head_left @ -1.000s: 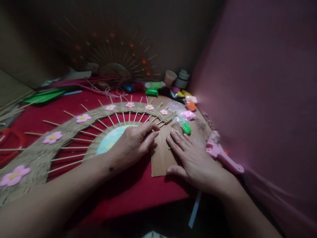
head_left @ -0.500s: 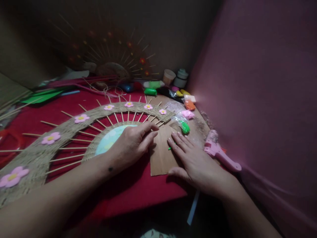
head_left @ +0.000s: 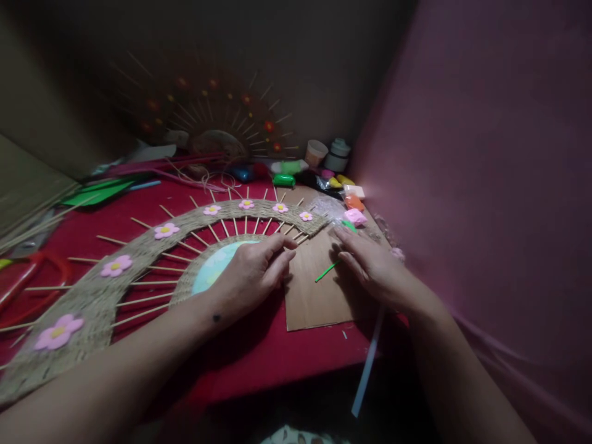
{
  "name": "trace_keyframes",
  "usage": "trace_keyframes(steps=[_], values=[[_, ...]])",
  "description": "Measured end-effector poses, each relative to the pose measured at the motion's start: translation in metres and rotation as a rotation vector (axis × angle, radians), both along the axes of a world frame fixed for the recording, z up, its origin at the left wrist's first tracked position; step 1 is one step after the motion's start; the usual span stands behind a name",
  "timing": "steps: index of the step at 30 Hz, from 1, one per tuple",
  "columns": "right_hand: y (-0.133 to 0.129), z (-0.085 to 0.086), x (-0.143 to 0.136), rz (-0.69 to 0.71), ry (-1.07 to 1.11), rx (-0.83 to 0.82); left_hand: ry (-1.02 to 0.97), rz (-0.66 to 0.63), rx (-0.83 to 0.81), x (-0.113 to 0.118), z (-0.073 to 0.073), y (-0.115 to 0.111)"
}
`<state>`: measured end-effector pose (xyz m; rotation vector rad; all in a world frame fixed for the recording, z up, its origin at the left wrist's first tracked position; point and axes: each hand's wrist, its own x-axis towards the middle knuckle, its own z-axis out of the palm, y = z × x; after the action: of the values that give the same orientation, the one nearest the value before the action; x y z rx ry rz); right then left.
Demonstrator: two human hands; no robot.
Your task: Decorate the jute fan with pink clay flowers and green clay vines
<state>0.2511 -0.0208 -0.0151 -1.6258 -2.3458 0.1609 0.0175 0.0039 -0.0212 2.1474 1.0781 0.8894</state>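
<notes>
As a pale stick (head_left: pixel 366 373) juts past the near edge of a table spread with red cloth (head_left: pixel 259 370), a person bends both bare hands over a brown board (head_left: pixel 305 305). On it lies a thin green strand (head_left: pixel 326 272), its long axis slanting from a free near-left end to a far end at the fingertips of the right hand (head_left: pixel 375 264), the nearer of the two. That hand is palm down, fingers stretched out and together; from here one cannot tell whether they touch the strand. Across bare board to the strand's left, the left hand (head_left: pixel 259 265) is curled, thumb and forefinger a narrow gap apart; whether anything sits between them cannot be told. Only the right hand's own fingers crowd the strand.

Beyond the left forearm curves a woven band (head_left: pixel 229 208) set with pink flowers (head_left: pixel 166 230), its slim sticks reaching over the board's far-left corner. Just past the right fingertips sit a green lump (head_left: pixel 348 226), a pink packet (head_left: pixel 355 217) and an orange one. Farther back, a cup (head_left: pixel 316 152) stands beside a lidded jar (head_left: pixel 338 156), near a dim, red-flowered fan shape (head_left: pixel 217 143) against the wall.
</notes>
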Motion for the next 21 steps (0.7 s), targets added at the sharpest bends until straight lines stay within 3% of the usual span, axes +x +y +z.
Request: trace_keyframes(steps=[4, 8, 12, 17, 21], values=[[-0.002, -0.008, 0.002, 0.047, 0.057, 0.081, -0.054, 0.008, -0.050, -0.002, 0.002, 0.001], [-0.011, -0.015, -0.006, 0.123, 0.082, 0.094, -0.190, 0.044, -0.205, -0.004, 0.006, 0.002], [-0.023, -0.017, -0.018, 0.186, 0.013, 0.069, -0.460, 0.093, -0.331, -0.016, 0.027, 0.001], [-0.044, -0.016, -0.027, 0.168, -0.080, -0.123, -0.652, 0.286, -0.279, -0.035, 0.065, -0.020], [-0.056, -0.019, -0.025, 0.117, -0.126, -0.186, -0.655, 0.531, -0.159, -0.048, 0.074, -0.042]])
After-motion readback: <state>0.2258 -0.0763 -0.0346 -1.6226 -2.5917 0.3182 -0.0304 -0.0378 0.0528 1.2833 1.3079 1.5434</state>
